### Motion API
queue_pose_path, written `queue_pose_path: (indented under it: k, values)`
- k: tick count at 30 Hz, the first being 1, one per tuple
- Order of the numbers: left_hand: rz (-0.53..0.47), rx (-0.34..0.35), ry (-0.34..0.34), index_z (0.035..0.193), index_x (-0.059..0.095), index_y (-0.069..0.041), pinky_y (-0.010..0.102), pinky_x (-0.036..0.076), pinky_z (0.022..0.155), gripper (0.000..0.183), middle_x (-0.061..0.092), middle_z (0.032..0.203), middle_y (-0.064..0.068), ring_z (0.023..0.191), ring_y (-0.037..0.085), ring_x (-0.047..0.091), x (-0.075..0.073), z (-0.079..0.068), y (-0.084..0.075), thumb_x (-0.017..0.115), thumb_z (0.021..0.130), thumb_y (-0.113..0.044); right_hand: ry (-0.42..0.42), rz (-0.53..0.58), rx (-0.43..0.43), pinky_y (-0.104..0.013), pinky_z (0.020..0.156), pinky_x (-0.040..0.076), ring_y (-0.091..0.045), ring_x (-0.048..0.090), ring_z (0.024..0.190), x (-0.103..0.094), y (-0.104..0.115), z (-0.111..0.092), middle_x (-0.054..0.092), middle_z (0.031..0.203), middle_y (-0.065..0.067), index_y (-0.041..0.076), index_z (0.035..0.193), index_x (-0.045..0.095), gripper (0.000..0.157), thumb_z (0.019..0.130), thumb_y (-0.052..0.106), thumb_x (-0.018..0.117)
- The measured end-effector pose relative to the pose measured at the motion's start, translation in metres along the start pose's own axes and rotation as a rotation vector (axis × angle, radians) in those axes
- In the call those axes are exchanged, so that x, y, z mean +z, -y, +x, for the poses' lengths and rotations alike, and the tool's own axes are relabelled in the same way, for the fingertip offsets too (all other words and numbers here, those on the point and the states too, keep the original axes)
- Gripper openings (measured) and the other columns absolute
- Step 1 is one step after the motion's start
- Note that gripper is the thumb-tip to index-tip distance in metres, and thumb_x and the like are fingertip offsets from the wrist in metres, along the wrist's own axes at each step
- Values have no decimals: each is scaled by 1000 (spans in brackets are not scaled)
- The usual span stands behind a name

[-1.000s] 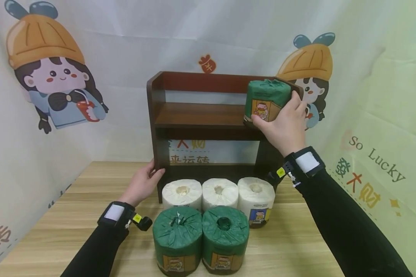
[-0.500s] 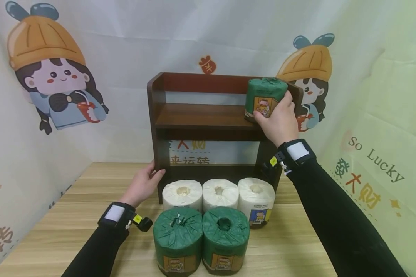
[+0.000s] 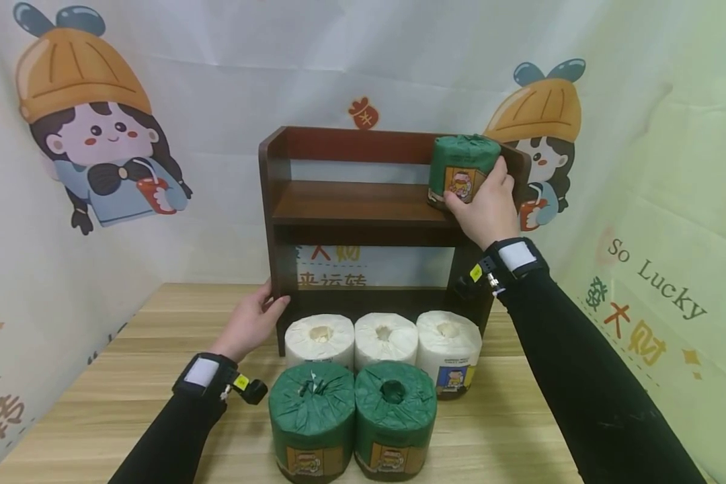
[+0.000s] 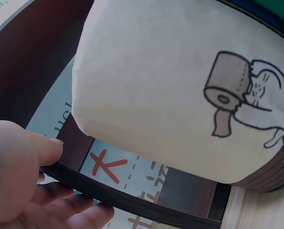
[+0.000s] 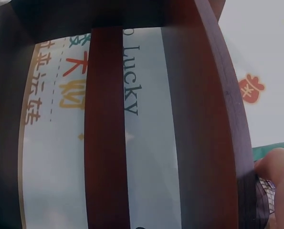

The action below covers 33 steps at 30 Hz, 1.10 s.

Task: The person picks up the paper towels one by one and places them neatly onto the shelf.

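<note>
At right on the upper shelf (image 3: 351, 202), head view: your right hand (image 3: 489, 210) grips the green roll (image 3: 458, 166); seat it squarely. Left wrist: your left hand (image 4: 18, 183) clamps the rack (image 4: 132, 204); brace it. Right wrist: roll mostly hidden.

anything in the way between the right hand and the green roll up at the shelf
Nothing visible: the right hand grips the green roll directly, with the thumb across its front. The roll itself hides whatever is just behind it at the shelf.
</note>
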<state>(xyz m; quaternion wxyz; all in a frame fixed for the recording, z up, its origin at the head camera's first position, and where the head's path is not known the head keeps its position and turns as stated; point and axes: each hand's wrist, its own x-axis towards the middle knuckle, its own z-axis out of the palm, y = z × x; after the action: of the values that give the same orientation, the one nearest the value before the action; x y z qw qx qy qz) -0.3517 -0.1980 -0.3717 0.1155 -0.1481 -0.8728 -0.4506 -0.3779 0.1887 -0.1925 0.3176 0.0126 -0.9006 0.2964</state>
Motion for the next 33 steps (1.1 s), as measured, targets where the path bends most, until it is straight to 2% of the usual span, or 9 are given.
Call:
queue_pose_path:
  k: [8,14,26,33]
  values:
    - [-6,25,-10,154,34,-16,55,46,97,51,42,146,20,124,37,45,2,0,2,50,107,-28,-29,17,-33,-56,97,46,-40,48,116,3,-7,-5,27,142,-27,4,155,-1,105,90,47,69]
    - [-12,22,-5,154,33,-18,54,44,99,52,40,148,17,127,35,42,1,-1,0,49,107,-32,-79,28,-84,-51,101,45,-36,42,121,0,-6,-15,24,143,-26,1,155,4,104,89,45,71]
    - [-13,9,-3,153,35,-18,55,45,98,50,41,147,17,125,37,44,0,0,0,49,107,-32,-33,69,-90,-54,106,36,-34,35,128,-8,-12,-53,23,148,-23,4,155,12,99,89,48,70]
    - [-3,2,-2,154,34,-18,55,45,99,51,39,148,18,126,37,43,1,1,-1,49,106,-32,-54,105,-168,-58,103,40,-36,39,126,-6,-19,-77,30,146,-25,1,153,21,93,88,42,74]
